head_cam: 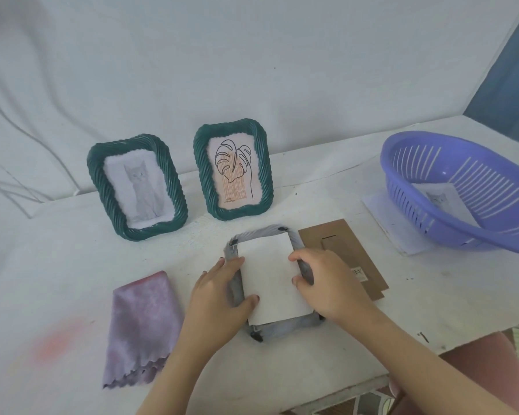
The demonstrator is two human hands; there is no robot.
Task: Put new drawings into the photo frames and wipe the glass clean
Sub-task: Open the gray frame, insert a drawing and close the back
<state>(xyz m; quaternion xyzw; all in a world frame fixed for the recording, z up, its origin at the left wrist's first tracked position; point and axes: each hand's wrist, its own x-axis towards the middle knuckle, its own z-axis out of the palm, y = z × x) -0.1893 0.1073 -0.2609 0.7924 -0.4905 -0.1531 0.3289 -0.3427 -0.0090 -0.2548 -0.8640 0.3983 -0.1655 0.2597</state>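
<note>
The left fingers (237,260) lie fairly straight and apart along the left side of the face-down frame (264,232), with the thumb pressing the lower left corner of the white sheet (270,274). The right fingers (295,257) are curled, index and thumb tips nipping the sheet's right edge. Both the left hand (219,298) and the right hand (327,283) seem to be seating the new drawing in the frame's back.

Next, I judge, the sheet must be squared inside the rim, since its lower edge overhangs slightly. Then the brown backing board (351,250), touching the frame's right side, goes on top.

The cloth (144,322) waits just left. Two upright frames (137,187) stand behind, near enough to knock over. The basket (474,190) sits well right, and the worktop edge runs close on the near right.
</note>
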